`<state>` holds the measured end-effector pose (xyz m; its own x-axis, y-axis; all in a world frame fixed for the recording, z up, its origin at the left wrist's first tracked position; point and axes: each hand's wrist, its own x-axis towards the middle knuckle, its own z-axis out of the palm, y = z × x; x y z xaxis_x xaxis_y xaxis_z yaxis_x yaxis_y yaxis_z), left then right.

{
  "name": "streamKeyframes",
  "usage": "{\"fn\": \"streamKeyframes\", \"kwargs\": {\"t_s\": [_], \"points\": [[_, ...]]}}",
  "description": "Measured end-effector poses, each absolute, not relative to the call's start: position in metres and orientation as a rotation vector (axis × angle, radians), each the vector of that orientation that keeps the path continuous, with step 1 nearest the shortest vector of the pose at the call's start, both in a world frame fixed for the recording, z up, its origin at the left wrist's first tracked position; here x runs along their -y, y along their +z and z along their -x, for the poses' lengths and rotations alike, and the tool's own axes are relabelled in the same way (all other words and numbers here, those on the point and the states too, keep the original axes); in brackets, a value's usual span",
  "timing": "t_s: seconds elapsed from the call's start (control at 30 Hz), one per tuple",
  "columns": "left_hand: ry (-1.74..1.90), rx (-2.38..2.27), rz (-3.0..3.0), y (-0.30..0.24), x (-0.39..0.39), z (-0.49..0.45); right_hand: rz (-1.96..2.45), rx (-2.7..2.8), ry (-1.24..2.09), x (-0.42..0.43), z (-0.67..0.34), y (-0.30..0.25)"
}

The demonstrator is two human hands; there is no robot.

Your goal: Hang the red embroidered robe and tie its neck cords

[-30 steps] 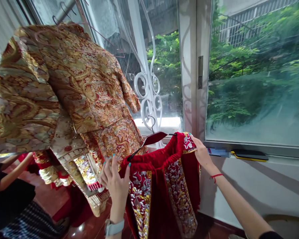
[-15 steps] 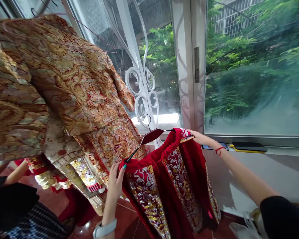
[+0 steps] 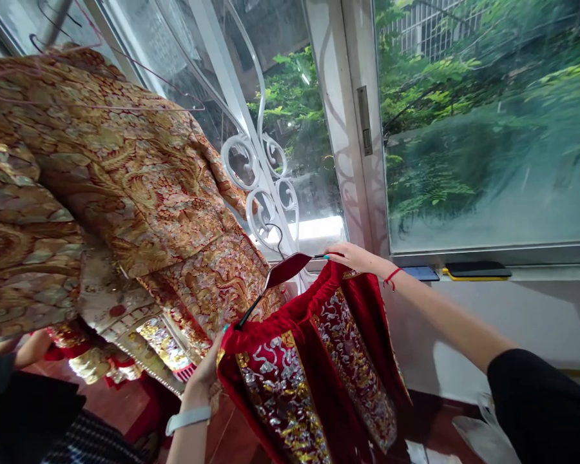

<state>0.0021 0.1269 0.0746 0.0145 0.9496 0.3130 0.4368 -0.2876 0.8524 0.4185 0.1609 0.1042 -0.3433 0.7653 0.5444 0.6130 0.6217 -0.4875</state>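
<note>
Fingers, right hand (image 3: 360, 259): I read them as closed on the top corner of the red skirt (image 3: 352, 361), with one end of the hanger (image 3: 289, 269) running in under them.
Fingers, left hand (image 3: 203, 377): gripping the opposite top corner, most of them hidden from me.
Skirt: hanging below and between both sets of fingers.
Hook: above, between the hands; I can't tell whether it touches the white ironwork (image 3: 258, 161) behind.
Gold jacket (image 3: 140, 161): above and beyond the left fingers.
Phone (image 3: 418, 274): on the sill, right of the right fingers.
Done, I judge: waistband stretched across the hanger.
Left, I judge: settling the right-hand corner, then freeing both hands.
</note>
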Motion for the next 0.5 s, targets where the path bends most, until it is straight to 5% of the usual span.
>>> {"fn": "streamKeyframes", "kwargs": {"t_s": [0.2,0.37,0.5], "points": [[1.024,-1.397,-1.848,0.116,-0.130,0.001,1.051,2.165,0.116,-0.149,-0.422,0.105],[1.450,-1.621,-1.990,0.157,-0.104,-0.032,1.118,2.200,0.010,-0.142,-0.415,0.098],[1.673,-1.759,-1.981,0.137,-0.073,-0.047,1.092,2.152,0.048,-0.138,-0.409,0.089]]}}
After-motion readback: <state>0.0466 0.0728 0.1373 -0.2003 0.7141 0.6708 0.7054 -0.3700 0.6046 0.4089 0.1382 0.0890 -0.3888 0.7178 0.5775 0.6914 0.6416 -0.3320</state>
